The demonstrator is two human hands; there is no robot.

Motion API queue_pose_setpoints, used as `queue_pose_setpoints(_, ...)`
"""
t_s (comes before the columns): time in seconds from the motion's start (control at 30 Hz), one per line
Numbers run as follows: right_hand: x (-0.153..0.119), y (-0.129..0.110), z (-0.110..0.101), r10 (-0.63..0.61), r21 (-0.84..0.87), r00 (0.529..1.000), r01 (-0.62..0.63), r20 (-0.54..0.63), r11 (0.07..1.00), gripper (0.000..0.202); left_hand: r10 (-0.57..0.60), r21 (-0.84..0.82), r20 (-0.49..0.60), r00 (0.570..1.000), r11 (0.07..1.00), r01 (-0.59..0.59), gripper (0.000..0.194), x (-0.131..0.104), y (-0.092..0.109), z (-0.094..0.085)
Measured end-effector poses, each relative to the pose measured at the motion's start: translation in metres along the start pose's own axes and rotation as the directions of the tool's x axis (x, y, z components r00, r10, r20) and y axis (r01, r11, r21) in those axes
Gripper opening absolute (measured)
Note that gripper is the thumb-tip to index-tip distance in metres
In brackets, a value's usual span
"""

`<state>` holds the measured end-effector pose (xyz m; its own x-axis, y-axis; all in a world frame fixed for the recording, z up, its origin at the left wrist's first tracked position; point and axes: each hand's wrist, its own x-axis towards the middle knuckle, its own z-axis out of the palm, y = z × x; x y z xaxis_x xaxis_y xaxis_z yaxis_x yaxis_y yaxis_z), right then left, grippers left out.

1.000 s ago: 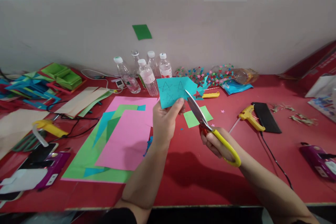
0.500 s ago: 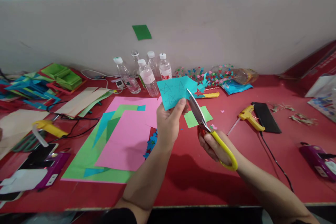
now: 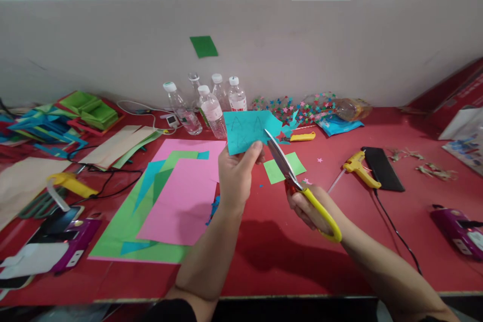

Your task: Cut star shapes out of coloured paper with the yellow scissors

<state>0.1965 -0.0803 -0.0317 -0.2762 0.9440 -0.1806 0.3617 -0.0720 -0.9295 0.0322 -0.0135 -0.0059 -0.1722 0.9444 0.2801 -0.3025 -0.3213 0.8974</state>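
Observation:
A piece of blue paper (image 3: 243, 128) with pencilled star outlines is pinched between thumb and fingers of my left hand (image 3: 237, 173). Its right edge is cut ragged. My right hand (image 3: 311, 206) grips scissors (image 3: 283, 161) with yellow and red handles, some fingers hidden behind the handle. The blades point up and left, their tips close by the paper's lower right part; whether they touch it I cannot tell. Beneath the blades a light green paper square (image 3: 281, 168) lies on the red table (image 3: 279, 271).
Pink and green sheets (image 3: 181, 201) lie left of my forearm. Behind the paper stand several plastic bottles (image 3: 215, 115) and a bag of coloured stars (image 3: 313, 108). A yellow cutter (image 3: 303, 137) lies near it. To the right is a yellow glue gun (image 3: 358, 168) with its cord.
My left hand and the blue paper have shifted slightly left, and the paper has turned a little. The scissors' tips have moved slightly left, with their blades closer together.

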Motion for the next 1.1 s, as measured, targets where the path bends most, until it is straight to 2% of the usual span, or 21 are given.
queue_pose_setpoints(0.33,0.002,-0.001,-0.004,0.031,-0.051,0.999,-0.028,0.041,0.998,0.04,0.04,-0.025,0.006,0.999,0.999,-0.04,0.006,0.008,0.007,-0.007)
queue_pose_setpoints(0.53,0.004,0.0,-0.005,0.026,-0.02,0.994,-0.024,0.103,1.0,0.044,0.06,-0.014,-0.027,0.998,0.998,-0.06,0.017,0.014,0.01,-0.015)
queue_pose_setpoints(0.77,0.005,0.004,0.0,0.067,-0.001,0.996,-0.067,0.053,0.998,0.039,0.025,0.006,0.143,0.989,1.0,-0.026,0.012,0.012,0.009,-0.013)
queue_pose_setpoints(0.97,0.005,0.007,-0.001,-0.001,-0.013,0.998,0.002,0.066,1.0,0.049,0.005,-0.002,0.08,0.997,1.0,-0.005,0.012,0.011,0.01,-0.011)
queue_pose_setpoints(1.1,0.003,0.005,-0.009,-0.047,0.004,0.992,0.047,0.118,0.999,0.055,0.052,0.05,0.074,0.996,0.997,-0.056,0.013,0.013,0.012,-0.014)
